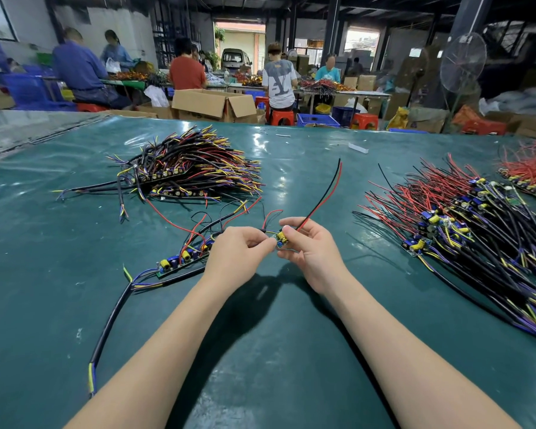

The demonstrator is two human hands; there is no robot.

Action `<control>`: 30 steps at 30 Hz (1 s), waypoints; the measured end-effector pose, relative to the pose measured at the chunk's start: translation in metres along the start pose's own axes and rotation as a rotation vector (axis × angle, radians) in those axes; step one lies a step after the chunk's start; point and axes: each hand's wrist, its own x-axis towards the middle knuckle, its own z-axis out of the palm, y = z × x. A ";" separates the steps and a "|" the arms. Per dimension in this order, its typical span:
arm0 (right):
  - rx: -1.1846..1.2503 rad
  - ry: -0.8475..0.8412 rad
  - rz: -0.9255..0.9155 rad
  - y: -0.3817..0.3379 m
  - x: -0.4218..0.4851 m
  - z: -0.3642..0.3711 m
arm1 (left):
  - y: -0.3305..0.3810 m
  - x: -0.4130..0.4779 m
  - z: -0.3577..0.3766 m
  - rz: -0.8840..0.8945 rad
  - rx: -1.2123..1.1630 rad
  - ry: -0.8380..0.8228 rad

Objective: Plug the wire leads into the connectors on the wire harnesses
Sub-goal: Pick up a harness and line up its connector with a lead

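Both hands meet over the middle of the glossy dark green surface (260, 351), raised a little above it. The right hand (310, 252) curls its thumb and fingers round a small green circuit board with a yellow part (281, 238), and a paired red and black wire (328, 193) rises from that grip toward the far right. The left hand (239, 246) has its fingertips pressed together in a pinch on a short dark wire lead (263, 231), though the tip is too small to make out clearly. What matters most is the line-up. The board's long axis runs roughly left to right, its left end faces the left grip, and the pinched lead points right, touching or almost touching that end. The left hand is therefore the nearer one to do the insertion, likely a short push rightward along the board's axis while the right hand braces. Just to the near left lies a strip of green boards with yellow and blue parts (180, 263). A heap of black, yellow and red wired boards (192, 168) sits far left, and a spread of red and black wired boards (461, 230) lies to the right.
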 end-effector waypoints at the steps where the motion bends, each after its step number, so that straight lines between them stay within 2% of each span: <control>1: 0.003 0.011 -0.001 -0.001 -0.001 0.001 | 0.000 0.000 0.001 0.007 0.006 0.009; 4: 0.122 0.048 0.027 -0.002 -0.001 0.003 | 0.002 -0.002 0.004 0.037 -0.003 0.069; 8: 0.501 0.034 0.154 0.001 -0.002 0.011 | 0.004 -0.001 0.006 0.017 -0.182 0.128; 9: 0.503 -0.001 0.176 0.003 -0.003 0.013 | 0.005 -0.001 0.006 -0.004 -0.236 0.135; 12: 0.292 -0.047 0.191 0.010 -0.003 0.017 | 0.006 -0.002 0.005 -0.089 -0.357 0.051; 16: 0.279 0.093 0.187 0.008 0.000 0.014 | 0.008 -0.005 0.009 -0.232 -0.431 -0.143; 21: 0.006 0.138 0.121 0.006 -0.001 0.011 | 0.003 -0.004 0.010 -0.265 -0.289 -0.019; 27: 0.112 0.101 0.166 0.002 0.000 0.006 | 0.004 -0.002 0.007 -0.074 -0.259 -0.010; 30: 0.199 0.099 0.208 0.002 0.001 0.006 | 0.003 -0.001 0.007 -0.124 -0.307 -0.023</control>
